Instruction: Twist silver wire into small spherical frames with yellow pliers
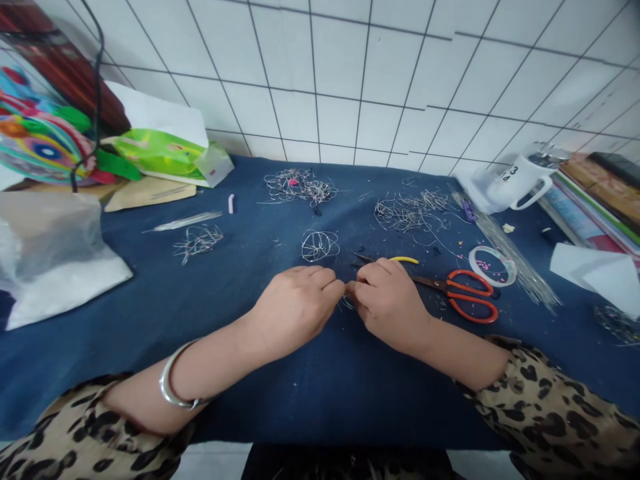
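Note:
My left hand [295,303] and my right hand [387,300] rest close together on the dark blue cloth [320,380], fingertips meeting in a pinch. Between them sits a small bundle of thin silver wire [346,303], mostly hidden by the fingers. A round wire coil [320,245] lies just beyond my left hand. A yellow-handled tool [403,260] pokes out behind my right hand. Orange-handled scissors [467,295] lie to the right of my right hand. A silver bangle [173,387] circles my left wrist.
Tangled wire heaps [300,187] [410,210] and a smaller one [199,240] lie further back. A tape roll [493,265], a bunch of straight wires [520,263], a white mug [517,180], books [595,200], plastic bags [50,260] and a green packet [160,153] ring the table.

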The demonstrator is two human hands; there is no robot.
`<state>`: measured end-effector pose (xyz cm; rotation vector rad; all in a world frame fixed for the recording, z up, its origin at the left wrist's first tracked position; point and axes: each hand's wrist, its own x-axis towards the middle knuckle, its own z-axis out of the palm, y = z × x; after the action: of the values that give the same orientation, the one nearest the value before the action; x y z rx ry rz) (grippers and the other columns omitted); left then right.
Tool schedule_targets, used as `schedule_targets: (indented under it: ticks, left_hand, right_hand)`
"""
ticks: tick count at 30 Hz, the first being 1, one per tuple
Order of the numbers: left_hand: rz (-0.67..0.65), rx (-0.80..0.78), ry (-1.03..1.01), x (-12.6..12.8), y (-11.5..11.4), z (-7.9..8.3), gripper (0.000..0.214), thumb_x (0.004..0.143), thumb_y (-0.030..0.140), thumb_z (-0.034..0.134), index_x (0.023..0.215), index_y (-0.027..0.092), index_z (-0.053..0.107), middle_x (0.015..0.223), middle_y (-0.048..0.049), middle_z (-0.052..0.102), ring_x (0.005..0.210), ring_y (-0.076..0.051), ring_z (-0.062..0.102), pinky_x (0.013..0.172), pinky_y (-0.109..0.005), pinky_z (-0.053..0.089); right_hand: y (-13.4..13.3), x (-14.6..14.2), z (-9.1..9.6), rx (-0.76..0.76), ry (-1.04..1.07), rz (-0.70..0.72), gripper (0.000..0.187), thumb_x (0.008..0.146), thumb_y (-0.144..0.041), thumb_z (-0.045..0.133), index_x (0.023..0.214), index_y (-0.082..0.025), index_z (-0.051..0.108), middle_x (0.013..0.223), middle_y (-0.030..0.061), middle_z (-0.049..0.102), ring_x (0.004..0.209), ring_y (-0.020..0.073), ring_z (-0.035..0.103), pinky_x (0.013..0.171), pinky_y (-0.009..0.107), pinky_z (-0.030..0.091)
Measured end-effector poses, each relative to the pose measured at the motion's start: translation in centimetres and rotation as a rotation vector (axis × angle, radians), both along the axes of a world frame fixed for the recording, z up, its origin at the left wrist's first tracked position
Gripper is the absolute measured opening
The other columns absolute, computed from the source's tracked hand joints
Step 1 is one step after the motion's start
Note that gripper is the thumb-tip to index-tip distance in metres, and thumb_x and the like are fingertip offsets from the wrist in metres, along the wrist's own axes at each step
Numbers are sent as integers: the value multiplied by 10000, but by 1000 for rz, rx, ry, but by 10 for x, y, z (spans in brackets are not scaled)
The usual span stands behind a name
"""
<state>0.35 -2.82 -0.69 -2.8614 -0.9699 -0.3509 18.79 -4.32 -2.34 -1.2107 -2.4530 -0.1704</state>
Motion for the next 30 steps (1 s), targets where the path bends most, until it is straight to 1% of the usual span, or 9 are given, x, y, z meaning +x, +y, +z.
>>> schedule_targets:
  ticks: [6, 9, 11, 14, 16, 18, 20, 26, 30]
  left_hand:
    - [110, -36, -101, 5, -4, -7, 202, 846, 176, 405, 752, 145, 581, 660, -25, 531, 617, -158, 513, 555, -279, 393]
    - [167, -119, -201, 7, -3, -10, 179, 836, 155, 420, 782, 146, 591, 681, -26, 552, 653, -153, 535, 582, -264, 416]
    - [177, -197, -241, 8, -1, -10, 168, 831, 146, 431, 794, 154, 594, 697, -22, 561, 669, -147, 543, 601, -256, 429]
    - [161, -234, -225, 7, 0, -8, 166, 837, 153, 433, 818, 161, 598, 727, -23, 567, 702, -155, 550, 621, -267, 434]
    - [140, -186, -196, 6, -1, -7, 187, 850, 167, 418, 837, 158, 604, 741, -32, 569, 720, -171, 549, 630, -287, 429]
    - [112, -144, -169, 5, -1, -5, 219, 867, 184, 394, 841, 154, 610, 740, -40, 569, 719, -180, 544, 632, -302, 424]
    - [86, -155, -162, 4, -1, -3, 236, 878, 193, 383, 853, 155, 614, 744, -42, 572, 723, -179, 544, 643, -302, 427]
    - [56, -407, -207, -2, 8, -2, 187, 843, 142, 443, 873, 193, 620, 803, -21, 595, 755, -148, 564, 675, -249, 448]
    - [41, -477, -227, -4, 10, -2, 185, 821, 107, 454, 860, 185, 617, 780, -18, 596, 721, -143, 569, 656, -244, 445]
  right_hand:
    - [-1, -1, -2, -23, 16, -14, 172, 836, -175, 466, 786, -164, 631, 739, 43, 544, 748, 172, 432, 705, 322, 333]
    - [1, -1, -1, -55, 48, -33, 196, 850, -173, 447, 812, -159, 639, 750, 51, 555, 759, 173, 452, 717, 321, 340]
    - [4, -1, 1, -126, 82, -33, 197, 855, -179, 451, 824, -152, 643, 757, 52, 565, 771, 169, 474, 729, 312, 350]
    - [8, 1, 7, -307, 151, -6, 160, 842, -186, 497, 841, -149, 653, 759, 40, 580, 774, 151, 509, 726, 278, 372]
    - [11, 3, 12, -422, 205, 17, 138, 829, -192, 527, 842, -160, 661, 753, 27, 582, 756, 135, 522, 701, 254, 382]
    - [13, 6, 18, -501, 244, 25, 123, 816, -205, 554, 828, -174, 672, 748, 20, 580, 749, 129, 527, 683, 242, 386]
    - [13, 7, 21, -551, 261, 40, 115, 803, -203, 573, 827, -179, 684, 740, 16, 584, 751, 126, 532, 687, 238, 386]
    - [14, 9, 18, -613, 254, 74, 104, 781, -172, 595, 806, -190, 694, 725, 2, 607, 731, 115, 541, 698, 237, 385]
    - [14, 8, 16, -644, 263, 74, 90, 769, -168, 605, 807, -194, 682, 737, -6, 609, 724, 111, 543, 692, 237, 382]
